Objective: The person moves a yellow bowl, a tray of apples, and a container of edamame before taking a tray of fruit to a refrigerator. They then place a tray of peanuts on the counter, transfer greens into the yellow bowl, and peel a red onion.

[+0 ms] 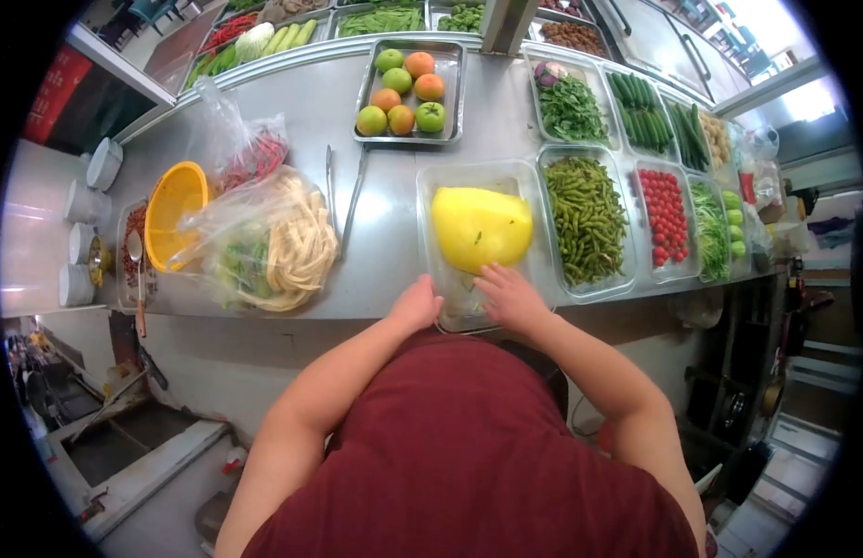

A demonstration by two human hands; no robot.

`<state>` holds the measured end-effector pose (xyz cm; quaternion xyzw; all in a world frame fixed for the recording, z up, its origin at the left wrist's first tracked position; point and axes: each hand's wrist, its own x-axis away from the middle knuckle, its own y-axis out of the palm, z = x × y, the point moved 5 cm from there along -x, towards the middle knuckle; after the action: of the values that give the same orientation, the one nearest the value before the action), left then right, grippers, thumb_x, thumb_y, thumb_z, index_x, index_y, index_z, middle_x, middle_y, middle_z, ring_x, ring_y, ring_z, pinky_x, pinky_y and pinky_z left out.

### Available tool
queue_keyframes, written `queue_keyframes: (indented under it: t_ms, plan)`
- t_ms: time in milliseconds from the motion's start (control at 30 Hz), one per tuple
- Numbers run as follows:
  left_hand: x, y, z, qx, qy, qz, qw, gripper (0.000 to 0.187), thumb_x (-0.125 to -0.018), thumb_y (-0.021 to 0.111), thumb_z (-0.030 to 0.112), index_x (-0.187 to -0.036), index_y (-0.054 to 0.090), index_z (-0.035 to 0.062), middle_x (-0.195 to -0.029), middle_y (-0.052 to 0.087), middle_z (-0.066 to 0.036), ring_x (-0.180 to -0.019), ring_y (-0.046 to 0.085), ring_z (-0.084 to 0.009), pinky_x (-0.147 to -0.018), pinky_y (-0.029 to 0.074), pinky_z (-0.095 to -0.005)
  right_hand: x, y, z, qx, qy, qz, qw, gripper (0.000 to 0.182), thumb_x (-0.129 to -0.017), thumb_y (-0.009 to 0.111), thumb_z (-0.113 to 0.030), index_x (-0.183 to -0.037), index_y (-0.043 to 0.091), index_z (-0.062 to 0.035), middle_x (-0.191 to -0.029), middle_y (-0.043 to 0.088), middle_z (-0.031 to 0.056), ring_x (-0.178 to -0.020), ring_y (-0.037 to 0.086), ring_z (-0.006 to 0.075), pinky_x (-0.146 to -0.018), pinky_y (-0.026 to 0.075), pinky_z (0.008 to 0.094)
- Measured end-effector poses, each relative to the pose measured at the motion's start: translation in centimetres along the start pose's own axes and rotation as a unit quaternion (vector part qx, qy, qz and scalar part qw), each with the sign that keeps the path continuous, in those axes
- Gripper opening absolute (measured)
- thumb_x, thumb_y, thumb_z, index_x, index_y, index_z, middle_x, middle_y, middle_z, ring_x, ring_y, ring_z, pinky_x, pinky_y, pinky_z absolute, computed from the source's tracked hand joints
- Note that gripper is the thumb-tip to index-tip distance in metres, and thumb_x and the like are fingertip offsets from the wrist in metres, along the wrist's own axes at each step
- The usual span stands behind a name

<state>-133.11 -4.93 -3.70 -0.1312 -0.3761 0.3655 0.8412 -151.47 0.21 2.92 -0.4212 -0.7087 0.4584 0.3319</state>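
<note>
A large, smooth yellow block that looks like jelly [481,230] sits in a clear plastic tub [433,179] at the counter's front edge. Small green bits stick to its surface. My left hand [417,303] is closed at the tub's near left rim, its fingers curled over the edge. Over the near part of the same tub, my right hand [508,296] has its fingers spread, the tips right at the lower edge of the yellow block.
Right of the tub stand containers of green pods [585,219], cherry tomatoes [664,217] and cucumbers [643,112]. A steel tray [361,121] holds tomatoes behind. Leftward are tongs [354,191], a bag with pale strips [299,246] and a yellow basket [175,209].
</note>
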Motion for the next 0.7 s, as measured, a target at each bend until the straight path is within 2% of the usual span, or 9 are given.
queue_keyframes:
  t_ms: [167,267,400,433,467,500,567,633,700]
  plan:
    - [-0.9,0.8,-1.4,0.009,-0.011,-0.025,1.0,0.023,-0.089,0.056,0.014,-0.101,0.044,-0.0023,-0.075,0.061,-0.018,-0.061,0.065,-0.0269,-0.057,0.052,-0.0399,0.7,-1.1,2.3,-0.13,0.215,0.021,0.968,0.048,-0.08,0.064,-0.019,-0.124,0.053,-0.0054,-0.133,0.049,0.0173,-0.126,0.043,0.0366,-0.105,0.036,0.0425]
    - [-0.7,0.4,-0.9,0.003,-0.028,-0.031,0.999,0.026,-0.089,0.057,0.017,-0.103,0.045,-0.0019,-0.079,0.062,-0.019,-0.067,0.065,-0.029,-0.061,0.052,-0.041,-2.2,-3.5,2.1,-0.033,0.143,0.145,0.978,0.048,-0.081,0.064,-0.02,-0.125,0.053,-0.0048,-0.132,0.051,0.0181,-0.123,0.045,0.0367,-0.104,0.037,0.0427]
    - [0.4,-0.7,1.1,0.016,-0.054,-0.044,0.997,0.027,-0.089,0.058,0.018,-0.102,0.045,-0.0011,-0.082,0.062,-0.019,-0.071,0.065,-0.0306,-0.065,0.051,-0.0415,-5.2,-2.7,1.0,0.012,0.106,0.184,0.977,0.046,-0.082,0.062,-0.024,-0.122,0.054,-0.0049,-0.127,0.054,0.0187,-0.118,0.049,0.0363,-0.098,0.042,0.0443]
    - [0.2,-0.7,0.8,-0.018,-0.028,-0.025,0.999,0.027,-0.088,0.057,0.017,-0.103,0.047,-0.0027,-0.083,0.063,-0.021,-0.071,0.066,-0.032,-0.068,0.052,-0.0423,-6.0,-1.6,-0.1,-0.03,0.116,-0.069,0.99,0.045,-0.082,0.062,-0.026,-0.121,0.054,-0.0052,-0.125,0.054,0.0188,-0.116,0.05,0.0363,-0.095,0.044,0.0449]
    - [0.1,-0.6,0.6,-0.05,-0.001,-0.006,0.999,0.027,-0.086,0.055,0.015,-0.103,0.048,-0.0044,-0.084,0.064,-0.024,-0.071,0.066,-0.0334,-0.071,0.052,-0.0431,-5.3,-0.5,-1.2,-0.07,0.117,-0.319,0.938,0.044,-0.083,0.061,-0.028,-0.12,0.054,-0.0055,-0.123,0.055,0.0188,-0.115,0.051,0.0363,-0.091,0.045,0.0454]
    - [-0.2,-0.3,0.0,-0.05,-0.001,-0.007,0.999,0.027,-0.086,0.055,0.015,-0.103,0.048,-0.0044,-0.084,0.064,-0.024,-0.071,0.066,-0.0334,-0.071,0.052,-0.0431,-4.8,-0.7,-1.4,-0.069,0.117,-0.319,0.938,0.044,-0.083,0.061,-0.028,-0.12,0.054,-0.0055,-0.123,0.055,0.0188,-0.115,0.051,0.0363,-0.091,0.045,0.0454]
    - [-0.5,0.1,-0.5,-0.078,0.031,0.02,0.996,0.025,-0.086,0.055,0.014,-0.101,0.048,-0.0046,-0.082,0.065,-0.022,-0.067,0.067,-0.0319,-0.068,0.052,-0.0425,-3.6,-1.8,-0.8,-0.144,0.188,-0.194,0.952,0.04,-0.083,0.059,-0.028,-0.116,0.056,-0.0048,-0.12,0.056,0.0197,-0.112,0.053,0.035,-0.087,0.047,0.0459]
    - [-0.1,-0.2,0.2,-0.031,-0.008,-0.006,0.999,0.024,-0.086,0.055,0.014,-0.1,0.048,-0.0042,-0.08,0.065,-0.021,-0.067,0.066,-0.0317,-0.067,0.052,-0.0425,-3.0,0.2,4.0,-0.04,0.142,0.125,0.981,0.041,-0.082,0.059,-0.026,-0.116,0.056,-0.0035,-0.121,0.056,0.0204,-0.11,0.055,0.0342,-0.089,0.047,0.0445]
    - [0.2,-0.3,0.2,0.013,-0.046,-0.029,0.998,0.023,-0.087,0.056,0.014,-0.099,0.048,-0.0037,-0.079,0.065,-0.02,-0.066,0.066,-0.0315,-0.067,0.052,-0.0425,-3.5,-2.1,6.2,0.013,0.133,0.168,0.977,0.042,-0.082,0.06,-0.026,-0.117,0.056,-0.0029,-0.121,0.055,0.0208,-0.11,0.055,0.034,-0.089,0.047,0.0441]
